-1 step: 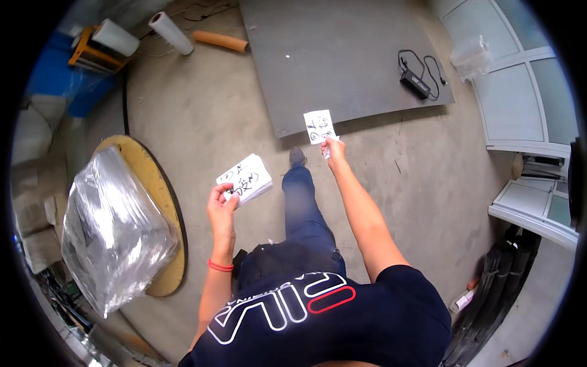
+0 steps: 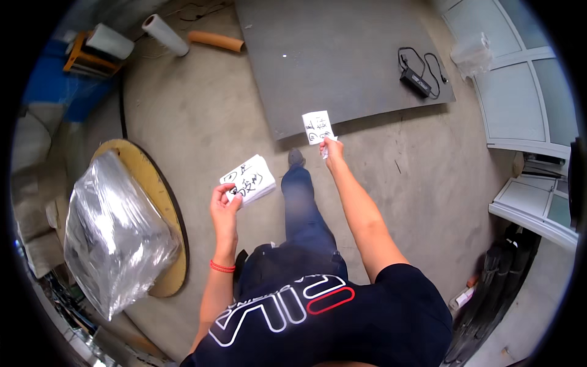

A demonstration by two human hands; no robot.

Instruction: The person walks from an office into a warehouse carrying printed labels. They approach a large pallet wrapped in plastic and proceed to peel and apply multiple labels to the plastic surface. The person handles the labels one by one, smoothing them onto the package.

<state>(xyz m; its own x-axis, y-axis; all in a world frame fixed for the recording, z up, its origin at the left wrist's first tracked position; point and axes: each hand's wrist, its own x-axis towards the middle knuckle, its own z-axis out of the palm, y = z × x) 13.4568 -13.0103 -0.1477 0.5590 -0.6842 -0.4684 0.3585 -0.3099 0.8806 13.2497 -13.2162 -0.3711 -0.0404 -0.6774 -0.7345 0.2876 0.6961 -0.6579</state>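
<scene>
Between the thumb and fingers of my left hand (image 2: 225, 203) is a stack of white paper cards (image 2: 252, 177) with black handwriting on the top one. My right hand (image 2: 332, 150) pinches a single white paper card (image 2: 317, 126), also marked in black strokes, held out farther from my body. Another bit of white paper shows under the right fingers; whether it is a separate sheet I cannot tell. Both hands are closed and apart from each other, above the concrete floor.
A grey board (image 2: 342, 61) lies ahead, bearing a black power adapter (image 2: 416, 82) with its cable. At left, a plastic-wrapped bundle (image 2: 116, 235) rests on a round wooden disc (image 2: 175, 244). Film rolls (image 2: 165, 35) and a brown tube (image 2: 216, 41) are far left; white-framed panels (image 2: 510, 101) stand right.
My left hand and the card stack have shifted very slightly to the right. The right hand's card tilts a little differently; both grips are unchanged.
</scene>
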